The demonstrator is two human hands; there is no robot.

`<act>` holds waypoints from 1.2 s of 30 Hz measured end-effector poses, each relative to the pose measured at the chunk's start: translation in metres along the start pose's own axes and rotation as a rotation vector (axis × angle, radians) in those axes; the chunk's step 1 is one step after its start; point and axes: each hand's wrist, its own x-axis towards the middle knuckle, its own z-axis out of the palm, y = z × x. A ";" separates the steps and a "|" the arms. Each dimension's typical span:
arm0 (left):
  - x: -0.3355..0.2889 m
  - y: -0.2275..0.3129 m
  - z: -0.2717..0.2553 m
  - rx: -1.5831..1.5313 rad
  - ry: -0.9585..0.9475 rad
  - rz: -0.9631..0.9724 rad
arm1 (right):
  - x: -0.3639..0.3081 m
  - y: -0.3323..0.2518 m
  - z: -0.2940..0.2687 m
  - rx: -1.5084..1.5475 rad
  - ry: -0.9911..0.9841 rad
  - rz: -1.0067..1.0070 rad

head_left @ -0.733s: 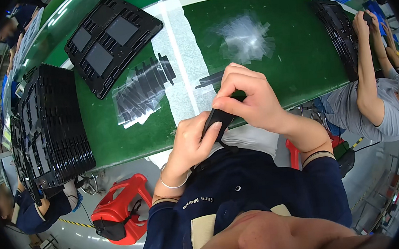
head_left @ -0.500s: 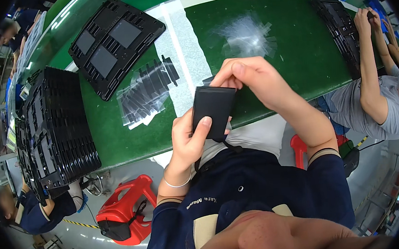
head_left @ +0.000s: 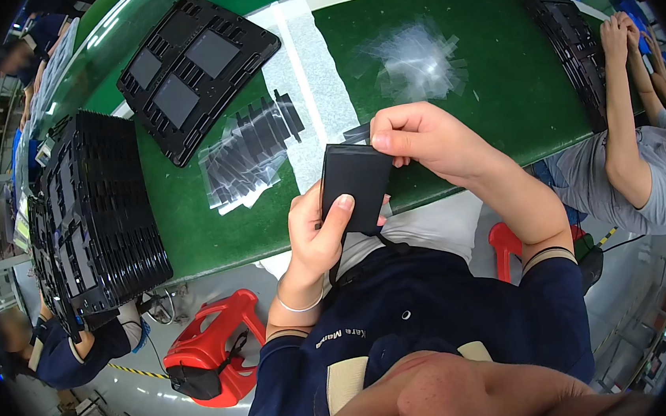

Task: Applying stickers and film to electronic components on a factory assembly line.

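My left hand (head_left: 319, 229) is wrapped round a flat black rectangular block (head_left: 356, 186), its thumb lying across the front face. The block stands tilted above the bench's near edge. At the block's upper right corner, my right hand (head_left: 422, 138) is closed in a pinch, thumb in front and fingers curled behind. Any thin film between those fingers is too small to make out. A dark strip (head_left: 356, 134) shows just behind the block's top edge. Left of my hands, several black strips on clear film (head_left: 252, 148) lie overlapping on the green bench (head_left: 494, 59).
A black slotted tray (head_left: 194, 69) with grey rectangular panels lies at the back left. Stacked black trays (head_left: 104, 212) stand at the left edge. Clear film pieces (head_left: 419, 62) are heaped beyond my right hand. Another person's arm (head_left: 622, 111) is beside black trays (head_left: 569, 53) at right.
My right hand has turned and come down onto the block's upper right corner, its thumb now at that corner. My left hand keeps the same hold on the block.
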 end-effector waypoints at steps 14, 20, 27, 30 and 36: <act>0.001 0.002 0.003 0.045 0.037 -0.007 | -0.005 0.007 -0.003 -0.213 0.075 -0.304; 0.001 -0.001 0.001 0.203 -0.019 -0.014 | -0.001 -0.005 -0.002 -0.470 0.080 -0.269; 0.001 0.010 -0.010 0.306 -0.135 -0.131 | 0.015 -0.024 -0.001 -0.569 -0.154 -0.239; 0.007 0.029 -0.022 0.484 -0.212 0.150 | 0.020 -0.021 -0.008 -0.589 -0.145 -0.414; 0.035 0.081 -0.051 0.734 0.105 -0.010 | 0.024 0.001 -0.029 -0.595 0.029 -0.581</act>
